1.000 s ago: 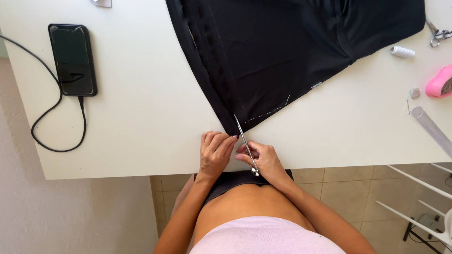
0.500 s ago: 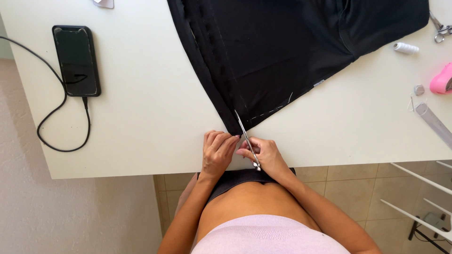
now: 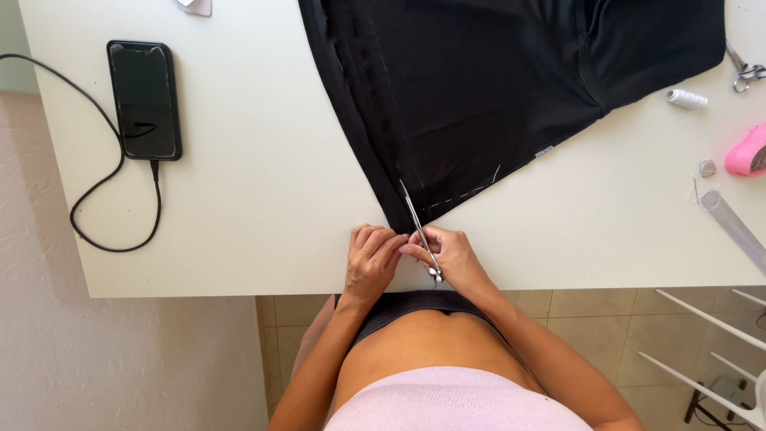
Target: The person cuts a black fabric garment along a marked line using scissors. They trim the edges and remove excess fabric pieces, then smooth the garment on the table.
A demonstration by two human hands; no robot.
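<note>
Nearby: phone [image 3: 144, 100] left | thread spool [image 3: 686, 98], ruler [image 3: 734, 227] right

A home sewing corner: black fabric [image 3: 495, 88], thread spool [image 3: 686, 98] and small scissors [image 3: 744, 72] on a white tabletop [image 3: 263, 199], tiled floor [image 3: 574, 307] below.

My view has drifted a little toward nine o'clock, so the phone [image 3: 144, 99] sits further in. My hands [image 3: 415, 259] have barely shifted on the scissors [image 3: 420, 229] at the fabric [image 3: 495, 88] corner.

Black fabric [image 3: 495, 96] flat on table, slim metal tool [image 3: 420, 229] at its near corner
</note>
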